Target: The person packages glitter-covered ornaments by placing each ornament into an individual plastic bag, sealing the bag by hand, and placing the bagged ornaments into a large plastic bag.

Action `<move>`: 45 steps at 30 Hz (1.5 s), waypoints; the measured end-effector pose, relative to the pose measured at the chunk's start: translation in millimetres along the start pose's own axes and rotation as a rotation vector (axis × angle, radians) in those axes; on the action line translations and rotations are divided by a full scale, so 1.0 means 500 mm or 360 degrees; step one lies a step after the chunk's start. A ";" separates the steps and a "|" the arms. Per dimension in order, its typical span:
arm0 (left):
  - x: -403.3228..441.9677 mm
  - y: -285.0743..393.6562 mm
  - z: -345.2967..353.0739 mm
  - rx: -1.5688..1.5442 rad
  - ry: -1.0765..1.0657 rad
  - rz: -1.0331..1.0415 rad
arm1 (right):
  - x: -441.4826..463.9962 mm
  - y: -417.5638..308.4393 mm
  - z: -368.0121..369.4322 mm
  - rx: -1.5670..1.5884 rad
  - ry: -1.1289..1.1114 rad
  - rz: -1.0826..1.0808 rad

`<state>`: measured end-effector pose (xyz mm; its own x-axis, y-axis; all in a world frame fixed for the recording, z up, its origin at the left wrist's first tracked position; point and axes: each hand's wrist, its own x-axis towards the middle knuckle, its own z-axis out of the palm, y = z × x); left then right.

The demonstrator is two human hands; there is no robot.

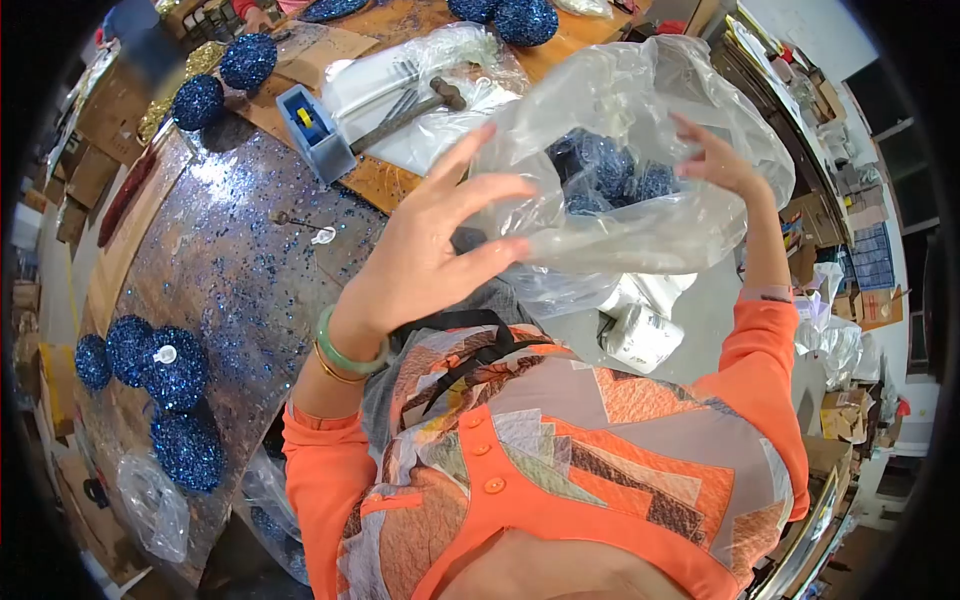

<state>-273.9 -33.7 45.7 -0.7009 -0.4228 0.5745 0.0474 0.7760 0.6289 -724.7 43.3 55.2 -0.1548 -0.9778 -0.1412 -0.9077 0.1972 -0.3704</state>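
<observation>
A large clear plastic bag (620, 250) hangs open at the upper right, with several dark blue glittery balls (600, 170) inside. My left hand (430, 235), with a green bangle and a gold one at the wrist, is at the bag's left rim, fingers spread and holding nothing. Over the bag's right part is my right hand (715, 160), its fingers apart and nothing gripped. Whether the fingertips touch the plastic is hard to tell.
Blue glitter covers the table (250, 250). More blue balls (175, 368) lie at its left. A blue-grey box (315, 135) and a hammer (405, 115) lie near the bag. Behind stands a person, one hand (258, 20) showing. White packages (643, 337) are below.
</observation>
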 end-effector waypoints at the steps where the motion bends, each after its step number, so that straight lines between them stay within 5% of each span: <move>1: 0.012 0.013 0.005 0.0067 0.0110 0.0065 | 0.014 -0.053 -0.014 0.0241 0.0093 -0.0051; 4: 0.059 0.054 0.031 0.0334 0.0277 0.0316 | 0.121 -0.078 -0.001 0.0232 0.0318 -0.0643; 5: 0.075 0.061 0.044 0.0442 0.0305 0.0404 | 0.151 -0.097 -0.002 0.0180 0.0271 -0.0566; 11: 0.106 -0.051 0.140 0.0981 0.0225 -0.0083 | 0.350 -0.096 0.037 -0.0520 0.0142 -0.0460; 18: 0.015 -0.259 0.193 0.0596 -0.0083 -0.0895 | 0.451 -0.049 0.165 -0.0727 -0.0189 -0.0587; 25: -0.004 -0.378 0.139 0.0695 0.0284 -0.1032 | 0.628 -0.028 0.271 -0.0288 0.0191 -0.0883; 27: -0.006 -0.398 0.144 0.0941 0.0391 -0.1071 | 0.681 -0.027 0.311 -0.0530 0.0144 -0.0656; 30: 0.009 -0.390 0.163 0.1581 0.0338 -0.0520 | 0.751 0.029 0.406 -0.0852 0.0208 -0.0609; 32: 0.020 -0.416 0.184 0.1437 0.0047 -0.0241 | 0.761 0.033 0.426 -0.0843 0.0226 -0.0607; 33: 0.018 -0.430 0.195 0.1357 -0.0097 -0.0102 | 0.739 0.012 0.418 -0.0734 0.0196 -0.0570; 37: -0.013 -0.470 0.227 0.1114 -0.0173 -0.0500 | 0.697 -0.076 0.358 -0.0854 -0.0072 -0.0411; 43: -0.027 -0.501 0.228 0.1196 -0.0188 -0.0720 | 0.667 -0.283 0.309 -0.0720 0.0365 -0.0747; 45: -0.021 -0.507 0.230 0.1224 -0.0183 -0.0730 | 0.654 -0.377 0.349 -0.0731 0.0240 -0.0878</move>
<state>-360.2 -171.9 -180.0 -0.6025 -0.7505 0.2714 -0.7145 0.6588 0.2355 -536.3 -301.4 -81.5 0.3503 -0.9318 0.0951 -0.9359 -0.3441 0.0758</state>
